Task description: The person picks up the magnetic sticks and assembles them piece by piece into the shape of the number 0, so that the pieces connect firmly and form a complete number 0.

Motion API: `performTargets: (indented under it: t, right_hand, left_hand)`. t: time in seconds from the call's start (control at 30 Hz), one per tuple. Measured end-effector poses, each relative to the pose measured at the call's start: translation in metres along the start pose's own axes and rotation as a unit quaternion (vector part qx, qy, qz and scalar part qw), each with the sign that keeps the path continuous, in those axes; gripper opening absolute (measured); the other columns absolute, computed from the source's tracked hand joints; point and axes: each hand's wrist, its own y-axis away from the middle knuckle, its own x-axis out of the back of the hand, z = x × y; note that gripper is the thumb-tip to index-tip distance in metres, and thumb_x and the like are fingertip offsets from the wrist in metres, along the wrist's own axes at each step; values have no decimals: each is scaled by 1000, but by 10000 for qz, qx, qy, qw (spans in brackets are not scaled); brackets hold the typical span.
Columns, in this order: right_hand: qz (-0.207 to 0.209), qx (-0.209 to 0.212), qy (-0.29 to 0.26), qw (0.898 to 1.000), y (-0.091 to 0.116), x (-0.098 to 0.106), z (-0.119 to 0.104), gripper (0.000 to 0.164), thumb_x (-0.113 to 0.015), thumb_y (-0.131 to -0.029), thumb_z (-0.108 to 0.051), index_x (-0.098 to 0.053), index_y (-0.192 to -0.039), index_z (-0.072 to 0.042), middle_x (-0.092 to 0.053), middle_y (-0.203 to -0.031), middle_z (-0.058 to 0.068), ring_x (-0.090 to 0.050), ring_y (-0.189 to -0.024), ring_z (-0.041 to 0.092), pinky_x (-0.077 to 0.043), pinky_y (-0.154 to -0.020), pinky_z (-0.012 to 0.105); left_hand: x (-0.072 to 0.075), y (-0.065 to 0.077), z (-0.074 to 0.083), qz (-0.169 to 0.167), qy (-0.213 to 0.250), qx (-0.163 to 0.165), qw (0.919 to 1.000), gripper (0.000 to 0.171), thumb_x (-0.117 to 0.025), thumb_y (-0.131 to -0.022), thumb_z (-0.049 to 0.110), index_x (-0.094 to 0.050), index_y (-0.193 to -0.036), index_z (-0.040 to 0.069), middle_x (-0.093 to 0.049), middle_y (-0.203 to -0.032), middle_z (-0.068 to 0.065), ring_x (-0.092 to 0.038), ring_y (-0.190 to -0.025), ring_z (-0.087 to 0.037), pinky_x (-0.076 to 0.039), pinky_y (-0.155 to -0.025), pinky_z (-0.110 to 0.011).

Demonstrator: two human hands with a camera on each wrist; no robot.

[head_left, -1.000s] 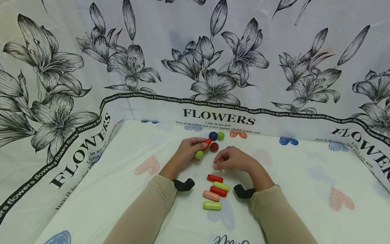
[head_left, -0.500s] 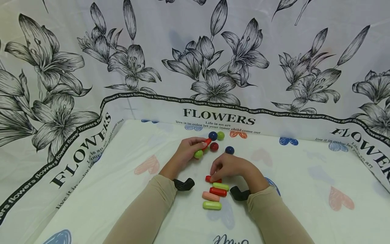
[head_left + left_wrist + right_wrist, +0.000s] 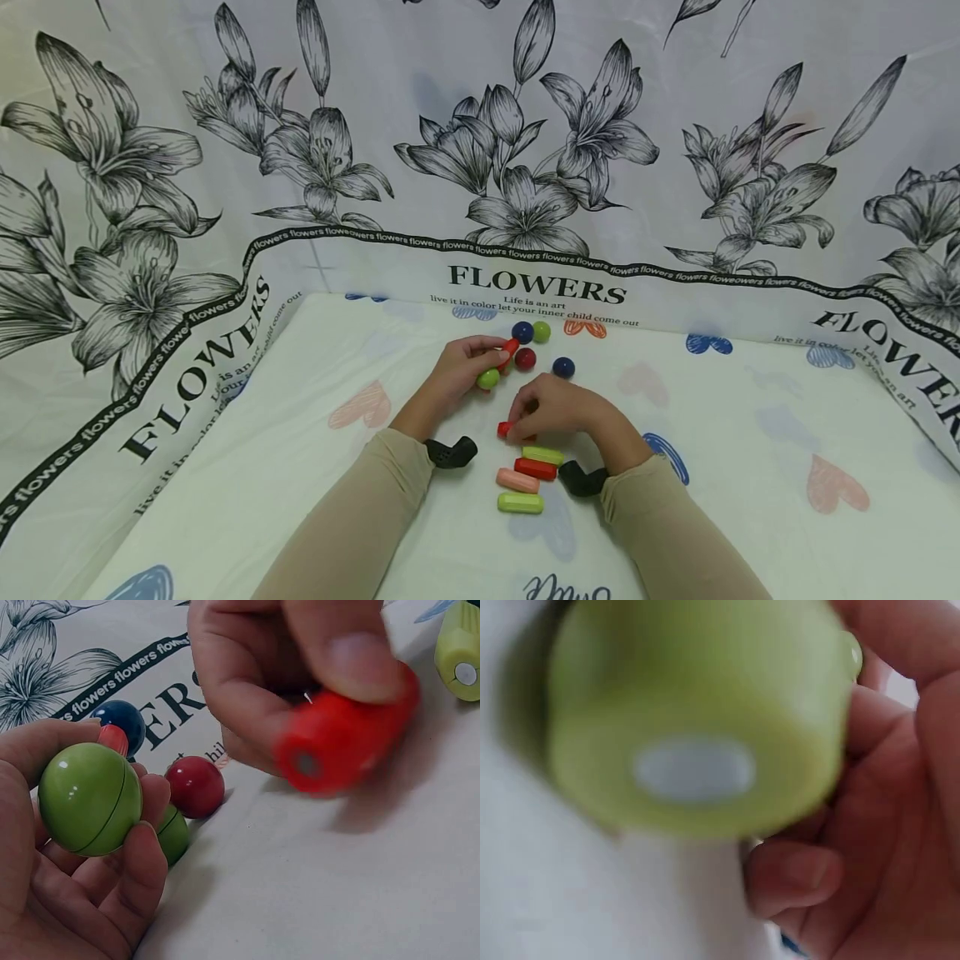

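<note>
In the head view my left hand (image 3: 459, 368) holds a short red magnetic rod (image 3: 512, 346) with a glossy green ball (image 3: 488, 379) at its near end. The left wrist view has this ball (image 3: 90, 799) large in front of the palm, and a second green ball (image 3: 174, 836) partly hidden behind the fingers. My right hand (image 3: 558, 408) pinches another red rod (image 3: 504, 429) between thumb and fingers. That rod (image 3: 345, 742) is blurred in the left wrist view, with a grey metal disc in its end and a shadow on the cloth below.
Beyond my hands lie a dark red ball (image 3: 526, 359), two blue balls (image 3: 522, 332) and a green ball (image 3: 542, 332). Nearer me, a yellow-green rod (image 3: 543, 455), red rod (image 3: 536, 469), pink rod (image 3: 517, 480) and another yellow-green rod (image 3: 520, 502) form a column.
My right hand has come down to the farthest red rod of the column, gripped it and shifted it slightly left. The nearer blue ball is now uncovered. My left hand stays in place.
</note>
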Motion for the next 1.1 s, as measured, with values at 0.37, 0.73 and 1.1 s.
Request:
performTargets:
  t: [0.37,0.73,1.1]
  right_hand:
    - [2644,-246,-2519,9306,0,13,31,33,-74,-88,-37,-71,-106,-10,-71,-87,13,-58,-62,18,-53,-54,32]
    - [3544,-378,-2710,8942,-2,13,33,36,-74,-87,-42,-71,-109,-14,-68,-99,21,-58,-63,18,-52,-53,28]
    - [3557,-250,-2707,8942,-3,16,33,37,-74,-87,-39,-71,-109,-10,-67,-99,23,-58,-60,17,-54,-55,29]
  left_hand:
    - [-1,-1,2,104,-89,66,9999,33,-74,-88,24,-70,-120,16,-71,-101,-8,-60,-74,-13,-50,-55,-25]
    - [-1,-1,0,-149,-22,34,9999,31,-73,-89,22,-70,-117,12,-69,-95,-16,-60,-71,-14,-49,-54,-25]
    - [-2,0,3,-187,-101,139,9997,32,-72,-89,23,-69,-119,12,-70,-101,-8,-61,-79,-15,-52,-63,-25]
